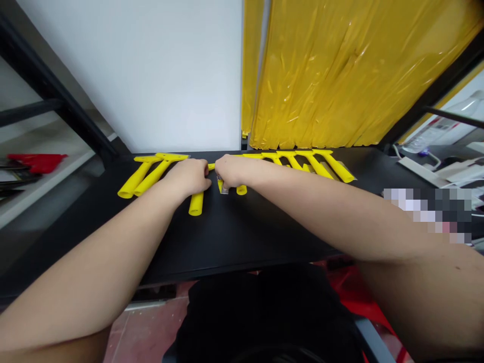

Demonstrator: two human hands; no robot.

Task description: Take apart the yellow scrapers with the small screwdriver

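Note:
My left hand (188, 176) is closed at the upper end of a yellow T-shaped scraper (195, 204), whose round handle end points toward me. Close beside it, the fingers of my right hand (230, 171) are bent and pinched on a small yellow piece with a clear, shiny edge (224, 190); its full shape is hidden. Under my right hand another yellow handle (241, 190) pokes out. To the left lie two more yellow scrapers (153, 177) side by side. Several others (333, 166) lie in a row on the right, partly covered by my right forearm.
Everything lies on a black table (234, 237) against a white panel (170, 75) and a yellow plastic sheet (340, 75). Black frame posts stand at both sides. A red object (36, 163) is on the left shelf, a clear bottle (442, 123) at the right.

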